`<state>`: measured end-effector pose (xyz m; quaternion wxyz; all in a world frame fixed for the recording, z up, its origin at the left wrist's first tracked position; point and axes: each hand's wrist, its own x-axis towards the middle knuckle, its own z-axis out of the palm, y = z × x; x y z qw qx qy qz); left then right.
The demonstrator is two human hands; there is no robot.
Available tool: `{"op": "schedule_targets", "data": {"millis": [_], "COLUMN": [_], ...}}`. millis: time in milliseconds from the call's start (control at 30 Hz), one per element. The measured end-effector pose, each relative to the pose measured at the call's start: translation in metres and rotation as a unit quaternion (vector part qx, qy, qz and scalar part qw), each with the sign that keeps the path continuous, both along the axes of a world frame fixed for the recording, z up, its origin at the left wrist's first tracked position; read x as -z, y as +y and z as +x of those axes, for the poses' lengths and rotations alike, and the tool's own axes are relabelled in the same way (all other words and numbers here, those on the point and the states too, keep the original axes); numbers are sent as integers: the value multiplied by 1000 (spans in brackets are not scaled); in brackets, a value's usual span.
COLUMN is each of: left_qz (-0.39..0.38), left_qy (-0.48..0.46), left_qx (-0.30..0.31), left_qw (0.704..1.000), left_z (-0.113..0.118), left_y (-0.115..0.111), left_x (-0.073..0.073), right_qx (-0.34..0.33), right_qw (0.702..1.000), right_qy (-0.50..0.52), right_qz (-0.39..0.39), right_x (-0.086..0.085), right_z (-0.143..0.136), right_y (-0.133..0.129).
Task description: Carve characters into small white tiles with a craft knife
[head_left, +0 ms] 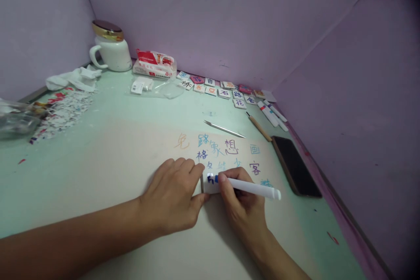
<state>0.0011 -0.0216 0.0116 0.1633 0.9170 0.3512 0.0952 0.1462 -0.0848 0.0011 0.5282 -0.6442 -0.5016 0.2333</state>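
Observation:
My right hand (246,208) is closed round a white marker pen (254,187), its blue tip down on a small white tile (211,188). Dark blue strokes show on the tile's face near the tip. From the left, my left hand (175,194) grips the tile's edge between thumb and forefinger, the other fingers curled on the sheet. My right fingers cover the tile's right side. Beneath lies a pale sheet (141,153) with coloured handwritten characters (231,146) beyond my hands.
A craft knife (225,129), a wooden-handled tool (259,127) and a phone (297,166) lie beyond and to the right. Character tiles (225,93) and markers (268,113) line the back. Further left are a red-white packet (155,63), a lidded mug (113,54) and paper scraps (67,111).

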Motion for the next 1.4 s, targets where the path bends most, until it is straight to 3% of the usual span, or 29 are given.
{"op": "schedule_targets", "data": {"millis": [1200,1400], "left_qz": [-5,-11], "left_qy": [-2,0], "left_qx": [-2,-11], "left_qw": [1000,1000], "left_z": [0,0], "left_y": [0,-2], "left_x": [0,-1], "right_qx": [30,88], "right_qw": [999,996], "right_qy": [2,15], "right_qz": [-41,-27], "right_x": [-3,-8], "right_z": [-3,-4], "right_y": [-1,-3]}}
